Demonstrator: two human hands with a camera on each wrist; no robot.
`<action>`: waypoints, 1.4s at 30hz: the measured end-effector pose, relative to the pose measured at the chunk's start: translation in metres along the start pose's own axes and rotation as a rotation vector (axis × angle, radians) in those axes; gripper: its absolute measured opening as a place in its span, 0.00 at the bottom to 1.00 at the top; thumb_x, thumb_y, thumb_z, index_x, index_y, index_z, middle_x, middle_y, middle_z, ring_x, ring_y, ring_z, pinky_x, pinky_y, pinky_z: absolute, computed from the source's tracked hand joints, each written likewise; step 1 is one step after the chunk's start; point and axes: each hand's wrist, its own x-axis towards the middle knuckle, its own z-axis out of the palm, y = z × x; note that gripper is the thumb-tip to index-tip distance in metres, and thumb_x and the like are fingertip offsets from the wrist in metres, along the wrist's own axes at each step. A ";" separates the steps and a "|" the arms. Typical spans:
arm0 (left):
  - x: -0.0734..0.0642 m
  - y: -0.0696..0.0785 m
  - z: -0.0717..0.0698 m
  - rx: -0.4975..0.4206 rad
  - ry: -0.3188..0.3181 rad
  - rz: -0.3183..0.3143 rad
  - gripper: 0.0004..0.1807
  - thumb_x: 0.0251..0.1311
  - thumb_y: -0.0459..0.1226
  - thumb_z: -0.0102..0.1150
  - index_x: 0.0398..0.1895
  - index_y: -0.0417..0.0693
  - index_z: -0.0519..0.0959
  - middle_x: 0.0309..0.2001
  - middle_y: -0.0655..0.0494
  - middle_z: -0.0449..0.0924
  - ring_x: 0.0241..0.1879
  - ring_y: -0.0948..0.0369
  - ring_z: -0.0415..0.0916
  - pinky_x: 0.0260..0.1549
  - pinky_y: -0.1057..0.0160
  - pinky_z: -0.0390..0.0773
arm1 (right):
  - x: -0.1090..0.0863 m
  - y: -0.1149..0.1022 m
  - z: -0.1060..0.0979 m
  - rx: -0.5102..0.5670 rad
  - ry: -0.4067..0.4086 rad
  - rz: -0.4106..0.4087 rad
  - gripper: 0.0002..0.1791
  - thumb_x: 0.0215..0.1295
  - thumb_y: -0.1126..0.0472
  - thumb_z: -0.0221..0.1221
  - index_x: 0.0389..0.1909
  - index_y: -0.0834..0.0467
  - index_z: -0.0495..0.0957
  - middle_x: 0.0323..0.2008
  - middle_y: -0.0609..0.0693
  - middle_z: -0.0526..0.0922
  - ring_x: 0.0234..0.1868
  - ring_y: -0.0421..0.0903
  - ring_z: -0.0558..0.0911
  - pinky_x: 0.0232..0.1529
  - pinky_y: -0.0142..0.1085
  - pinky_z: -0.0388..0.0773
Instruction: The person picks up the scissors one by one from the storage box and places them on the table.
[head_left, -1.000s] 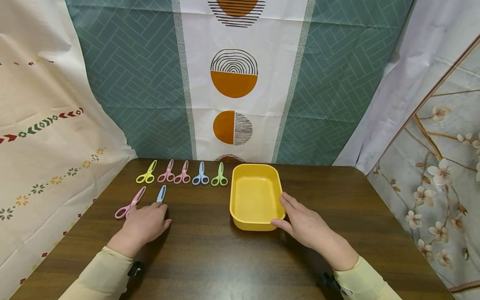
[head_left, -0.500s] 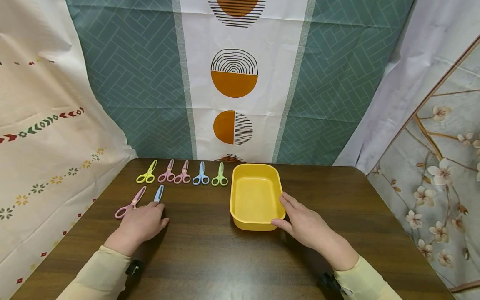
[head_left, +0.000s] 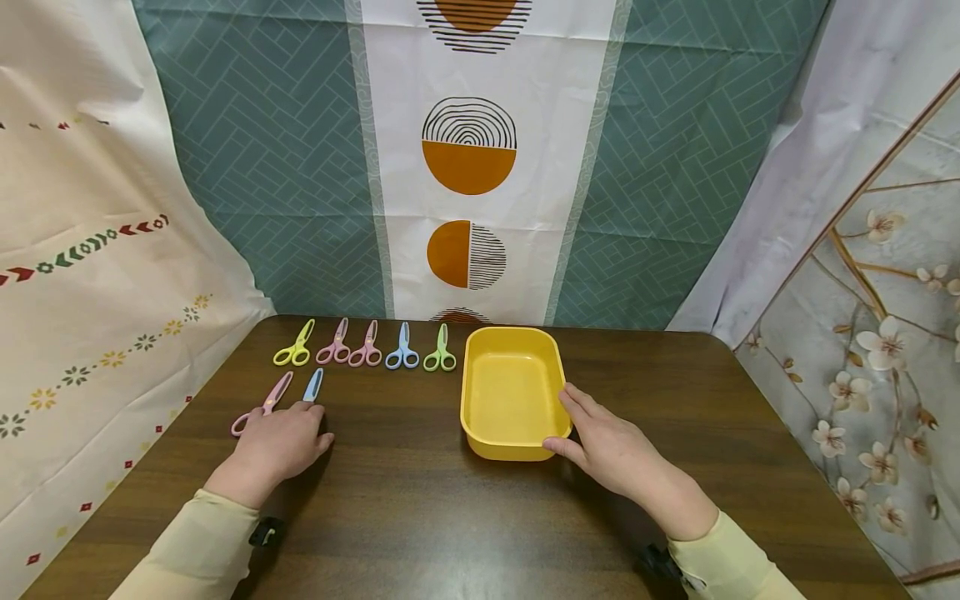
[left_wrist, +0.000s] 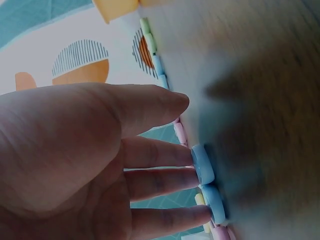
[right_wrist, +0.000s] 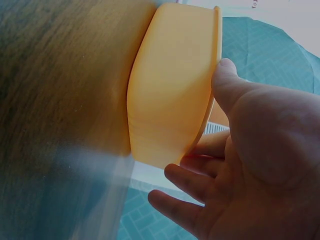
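Observation:
In the head view my left hand [head_left: 279, 454] lies over a pair of blue scissors [head_left: 313, 385], its blades showing beyond the fingers. The left wrist view shows straight fingertips touching the blue handle loops [left_wrist: 203, 165], with the thumb held apart from them. Just left of that hand is a pair of pink scissors [head_left: 274, 397], its handle partly covered. My right hand [head_left: 618, 454] rests against the near right corner of a yellow plastic box [head_left: 513, 400]. Thumb and fingers touch its rim and side without curling round it, as the right wrist view shows.
Along the table's far edge lies a row of scissors: yellow [head_left: 292, 354], two pink [head_left: 365, 353], blue [head_left: 402, 354] and green [head_left: 440, 357]. Patterned cloths hang behind and beside the dark wooden table [head_left: 420, 500].
My left hand has slid slightly left and toward its own side, and the blue scissors under it have shifted and tilted left with it. The right hand and the box have stayed put.

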 end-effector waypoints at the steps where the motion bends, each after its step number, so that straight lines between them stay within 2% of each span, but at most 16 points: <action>1: 0.000 0.000 0.000 0.002 0.001 0.000 0.18 0.72 0.45 0.70 0.48 0.37 0.84 0.43 0.42 0.86 0.48 0.38 0.87 0.51 0.22 0.74 | 0.000 0.000 0.000 0.000 0.000 -0.001 0.48 0.79 0.38 0.63 0.83 0.69 0.63 0.83 0.66 0.64 0.77 0.65 0.73 0.67 0.60 0.78; 13: 0.000 -0.005 0.000 0.017 0.003 0.001 0.17 0.72 0.46 0.69 0.43 0.38 0.84 0.40 0.43 0.85 0.46 0.40 0.87 0.48 0.23 0.76 | 0.000 0.001 0.000 0.002 0.003 -0.008 0.49 0.79 0.38 0.64 0.82 0.70 0.63 0.83 0.67 0.64 0.77 0.65 0.74 0.67 0.60 0.78; 31: 0.002 -0.006 0.000 0.016 -0.005 -0.009 0.17 0.73 0.46 0.69 0.45 0.38 0.85 0.41 0.44 0.86 0.47 0.40 0.87 0.50 0.22 0.75 | 0.000 0.000 -0.001 0.001 -0.010 0.009 0.49 0.79 0.38 0.63 0.83 0.69 0.63 0.83 0.67 0.64 0.77 0.66 0.73 0.67 0.61 0.78; 42: 0.002 -0.001 0.002 -0.005 0.074 -0.002 0.21 0.71 0.46 0.70 0.54 0.37 0.85 0.52 0.40 0.87 0.54 0.38 0.86 0.51 0.22 0.73 | 0.000 0.000 0.000 0.020 -0.023 0.025 0.50 0.78 0.37 0.64 0.83 0.68 0.63 0.83 0.66 0.63 0.78 0.65 0.73 0.68 0.60 0.77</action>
